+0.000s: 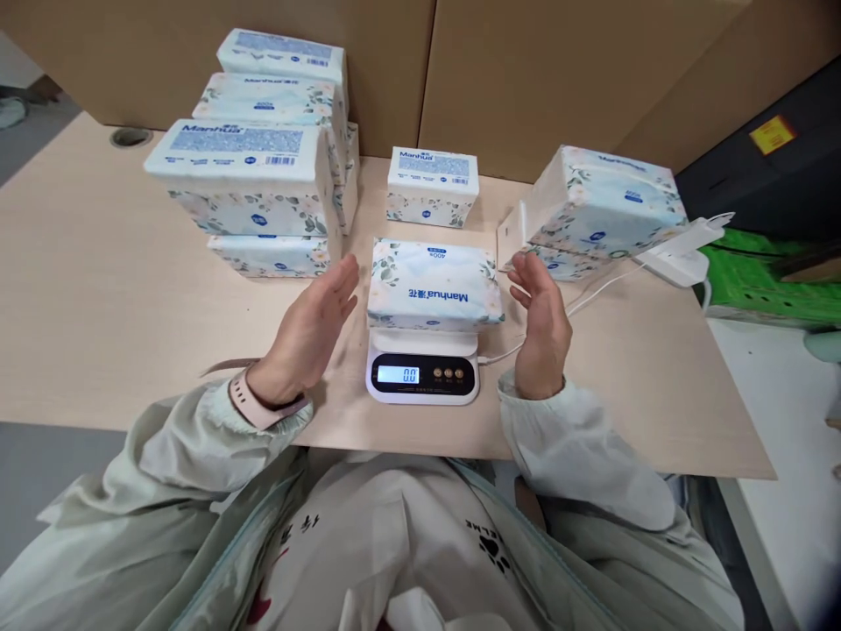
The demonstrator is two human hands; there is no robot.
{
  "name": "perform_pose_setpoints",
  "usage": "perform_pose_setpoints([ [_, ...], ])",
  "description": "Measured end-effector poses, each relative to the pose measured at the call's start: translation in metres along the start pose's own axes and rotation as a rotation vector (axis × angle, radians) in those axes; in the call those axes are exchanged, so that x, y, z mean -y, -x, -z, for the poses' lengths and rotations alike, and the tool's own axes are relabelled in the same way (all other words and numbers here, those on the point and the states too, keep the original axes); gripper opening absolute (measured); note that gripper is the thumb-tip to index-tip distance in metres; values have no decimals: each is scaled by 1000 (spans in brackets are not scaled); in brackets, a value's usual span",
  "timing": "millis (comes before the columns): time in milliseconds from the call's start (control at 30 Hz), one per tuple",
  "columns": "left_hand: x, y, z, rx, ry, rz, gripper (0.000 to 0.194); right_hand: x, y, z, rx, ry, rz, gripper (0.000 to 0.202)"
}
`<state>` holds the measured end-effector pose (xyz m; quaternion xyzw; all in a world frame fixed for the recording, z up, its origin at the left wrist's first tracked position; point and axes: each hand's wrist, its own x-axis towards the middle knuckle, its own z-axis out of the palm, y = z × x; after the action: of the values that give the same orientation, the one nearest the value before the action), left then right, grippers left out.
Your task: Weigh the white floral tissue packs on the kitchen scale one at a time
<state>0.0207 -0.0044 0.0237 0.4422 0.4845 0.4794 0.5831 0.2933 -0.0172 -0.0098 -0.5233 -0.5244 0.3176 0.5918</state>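
A white floral pack of tissues (434, 282) lies over the platform of a white digital kitchen scale (424, 390). The scale's lit display reads 0.0. To the left of that pack is my left hand (308, 324), fingers stretched out and palm facing it, with a gap between. On the other side my right hand (542, 329) is held with its fingers extended, just off the pack's right end. Neither hand holds anything. Whether the pack bears fully on the platform cannot be seen.
Tissue packs (243, 166) are stacked at the back left, and a smaller stack (608, 206) stands at the right. A single pack (432, 188) sits behind the scale. A white cable (578, 302) runs to a power strip (676, 263). Cardboard (526, 79) walls the back.
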Motion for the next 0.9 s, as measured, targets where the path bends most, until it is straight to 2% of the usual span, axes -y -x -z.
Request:
perform_pose_setpoints([
  [100, 16, 0, 12, -42, 45, 69, 59, -8, 4, 1, -98, -9, 31, 56],
  [267, 19, 5, 17, -80, 56, -64, 58, -8, 5, 3, -122, 20, 42, 53],
  [433, 16, 8, 16, -71, 54, -136, 37, -9, 5, 5, -112, 48, 21, 51],
  [733, 15, 8, 13, -129, -19, -182, 20, -9, 6, 7, -48, 115, 23, 58],
  [833, 18, 10, 16, -89, -55, -192, 23, -12, 8, 11, -3, 149, 24, 60],
  [900, 21, 13, 18, -19, -91, -212, 33, -16, 9, 13, 78, 176, 62, 59],
])
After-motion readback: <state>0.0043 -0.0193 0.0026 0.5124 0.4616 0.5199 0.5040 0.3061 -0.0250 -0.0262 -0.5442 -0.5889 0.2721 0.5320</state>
